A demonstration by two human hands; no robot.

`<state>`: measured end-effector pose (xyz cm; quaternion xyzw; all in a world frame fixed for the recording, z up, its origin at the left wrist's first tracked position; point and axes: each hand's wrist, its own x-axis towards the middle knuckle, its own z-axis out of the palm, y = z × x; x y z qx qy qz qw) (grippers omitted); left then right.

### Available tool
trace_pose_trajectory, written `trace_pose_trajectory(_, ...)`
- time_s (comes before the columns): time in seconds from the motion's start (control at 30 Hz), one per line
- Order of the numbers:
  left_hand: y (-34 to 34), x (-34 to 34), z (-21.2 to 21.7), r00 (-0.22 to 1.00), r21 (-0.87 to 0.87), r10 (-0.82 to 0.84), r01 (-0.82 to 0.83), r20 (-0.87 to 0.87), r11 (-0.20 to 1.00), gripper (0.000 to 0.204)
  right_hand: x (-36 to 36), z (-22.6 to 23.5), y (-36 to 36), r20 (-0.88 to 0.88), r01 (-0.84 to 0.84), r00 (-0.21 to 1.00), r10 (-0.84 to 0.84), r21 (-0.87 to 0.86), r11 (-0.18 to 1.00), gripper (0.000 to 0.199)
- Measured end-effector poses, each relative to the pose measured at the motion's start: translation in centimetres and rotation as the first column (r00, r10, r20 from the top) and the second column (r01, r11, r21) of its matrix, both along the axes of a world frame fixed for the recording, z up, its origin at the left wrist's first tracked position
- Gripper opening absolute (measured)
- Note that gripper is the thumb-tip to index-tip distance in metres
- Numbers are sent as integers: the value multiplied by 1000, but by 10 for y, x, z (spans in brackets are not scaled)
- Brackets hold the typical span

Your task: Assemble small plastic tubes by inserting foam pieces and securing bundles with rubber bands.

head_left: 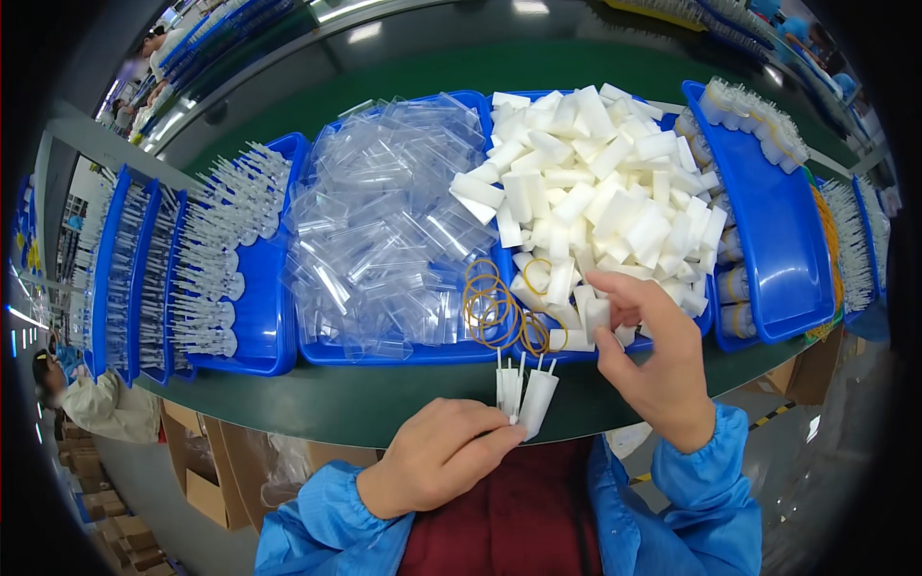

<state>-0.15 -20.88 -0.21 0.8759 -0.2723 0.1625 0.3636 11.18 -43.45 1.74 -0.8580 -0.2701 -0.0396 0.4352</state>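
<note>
My left hand (444, 451) is closed around a small bundle of white tubes (523, 394) with thin tips pointing up, held just over the near edge of the green table. My right hand (645, 346) reaches into the blue tray (715, 322) heaped with white plastic caps (595, 192), its fingers pinching one white cap (597, 315) at the tray's near edge. Several tan rubber bands (492, 305) lie right beside both hands, draped over the tray rims.
A blue tray of clear plastic sleeves (384, 230) sits in the middle. Left of it a blue tray of syringe-like parts (226, 259) and upright blue racks (125, 269). A tilted blue tray (768, 221) stands at the right. Cardboard boxes (206, 480) sit below the table; another person (96, 398) works at left.
</note>
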Motion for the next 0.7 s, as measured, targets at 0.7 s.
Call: trace_pose_trajectory(0.7, 0, -5, 18, 986, 209, -165, 168, -30, 963, 38, -21, 1, 12, -173, 46, 985, -20, 145, 988, 23)
